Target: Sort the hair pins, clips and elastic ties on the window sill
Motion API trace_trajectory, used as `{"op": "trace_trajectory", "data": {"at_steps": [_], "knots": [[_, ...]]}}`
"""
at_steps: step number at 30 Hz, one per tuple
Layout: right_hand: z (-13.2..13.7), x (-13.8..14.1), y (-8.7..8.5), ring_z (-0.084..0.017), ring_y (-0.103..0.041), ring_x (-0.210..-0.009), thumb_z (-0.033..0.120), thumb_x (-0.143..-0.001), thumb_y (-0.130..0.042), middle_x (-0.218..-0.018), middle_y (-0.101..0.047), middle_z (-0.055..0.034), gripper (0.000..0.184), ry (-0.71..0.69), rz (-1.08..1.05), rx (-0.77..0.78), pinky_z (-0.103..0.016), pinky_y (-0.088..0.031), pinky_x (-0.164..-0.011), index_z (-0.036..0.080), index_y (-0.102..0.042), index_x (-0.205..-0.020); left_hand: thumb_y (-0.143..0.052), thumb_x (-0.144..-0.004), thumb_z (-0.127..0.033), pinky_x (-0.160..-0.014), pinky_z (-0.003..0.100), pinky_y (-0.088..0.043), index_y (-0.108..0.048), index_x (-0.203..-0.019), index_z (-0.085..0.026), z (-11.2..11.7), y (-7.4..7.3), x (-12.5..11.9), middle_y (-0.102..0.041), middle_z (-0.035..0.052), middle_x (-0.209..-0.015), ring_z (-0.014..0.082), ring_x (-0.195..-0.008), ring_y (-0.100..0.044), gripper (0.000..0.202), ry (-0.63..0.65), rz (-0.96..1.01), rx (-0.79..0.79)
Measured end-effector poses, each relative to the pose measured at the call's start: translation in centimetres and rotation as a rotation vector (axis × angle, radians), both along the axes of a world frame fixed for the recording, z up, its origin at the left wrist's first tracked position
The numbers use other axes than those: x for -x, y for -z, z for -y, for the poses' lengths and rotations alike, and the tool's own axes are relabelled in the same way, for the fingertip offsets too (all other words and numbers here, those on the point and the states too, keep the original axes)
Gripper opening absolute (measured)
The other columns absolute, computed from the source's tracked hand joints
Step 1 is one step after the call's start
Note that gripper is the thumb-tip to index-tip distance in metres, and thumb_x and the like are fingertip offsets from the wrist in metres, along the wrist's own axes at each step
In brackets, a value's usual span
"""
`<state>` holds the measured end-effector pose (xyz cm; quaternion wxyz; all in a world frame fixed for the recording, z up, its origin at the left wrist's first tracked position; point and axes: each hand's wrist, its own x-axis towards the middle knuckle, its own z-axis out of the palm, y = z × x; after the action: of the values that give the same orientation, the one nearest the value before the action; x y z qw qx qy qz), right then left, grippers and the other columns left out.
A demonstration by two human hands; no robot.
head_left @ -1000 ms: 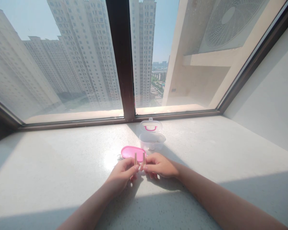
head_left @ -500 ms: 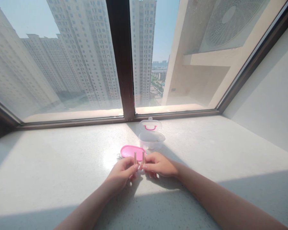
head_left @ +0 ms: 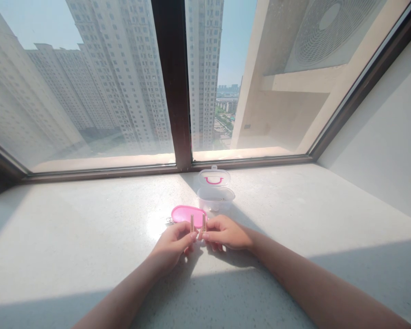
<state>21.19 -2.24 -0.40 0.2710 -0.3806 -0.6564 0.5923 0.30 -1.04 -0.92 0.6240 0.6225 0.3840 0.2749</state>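
My left hand (head_left: 173, 242) is closed, pinching a slim, shiny brownish-gold stick (head_left: 192, 223) upright between thumb and fingers. A similar slim stick (head_left: 204, 222) stands upright in the pinch of my right hand (head_left: 228, 232). The two sticks are side by side with a small gap; their exact kind is too small to make out. Just beyond my hands lies a pink oval tray (head_left: 185, 214), its near edge partly hidden by them. Small metal loops (head_left: 169, 220) show at the tray's left end.
Behind the tray, a clear plastic box (head_left: 215, 199) stands with its lid (head_left: 214, 177) raised, a pink handle on it. Something small lies inside. The speckled white sill (head_left: 89, 237) runs to the dark window frame (head_left: 183, 137), with a white wall (head_left: 380, 151) on the right.
The view has shifted very slightly, so the scene sits a little higher in the picture. Both hands keep hold of their sticks in nearly the same pose.
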Motion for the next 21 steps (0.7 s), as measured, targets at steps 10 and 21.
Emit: {"op": "trace_trajectory", "data": {"at_steps": [10, 21], "knots": [[0.07, -0.03, -0.07, -0.008, -0.053, -0.047, 0.039, -0.088, -0.059, -0.057, -0.054, 0.0002, 0.032, -0.005, 0.006, 0.002, -0.016, -0.038, -0.041, 0.009, -0.068, -0.091, -0.061, -0.083, -0.041, -0.051, 0.023, -0.041, -0.058, -0.079, -0.015, 0.03, 0.03, 0.04, -0.055, -0.0006, -0.062, 0.0116, -0.053, -0.052, 0.026, -0.007, 0.008, 0.023], [0.00, -0.05, -0.06, -0.008, -0.053, -0.046, 0.040, -0.087, -0.059, -0.058, -0.057, -0.0005, 0.033, -0.008, 0.012, 0.003, -0.017, -0.040, -0.042, 0.009, -0.068, -0.093, -0.062, -0.083, -0.040, -0.051, 0.022, -0.041, -0.059, -0.079, -0.015, 0.04, -0.18, -0.08, -0.055, -0.0004, -0.062, 0.0110, -0.053, -0.051, 0.026, 0.003, 0.042, 0.024]]}}
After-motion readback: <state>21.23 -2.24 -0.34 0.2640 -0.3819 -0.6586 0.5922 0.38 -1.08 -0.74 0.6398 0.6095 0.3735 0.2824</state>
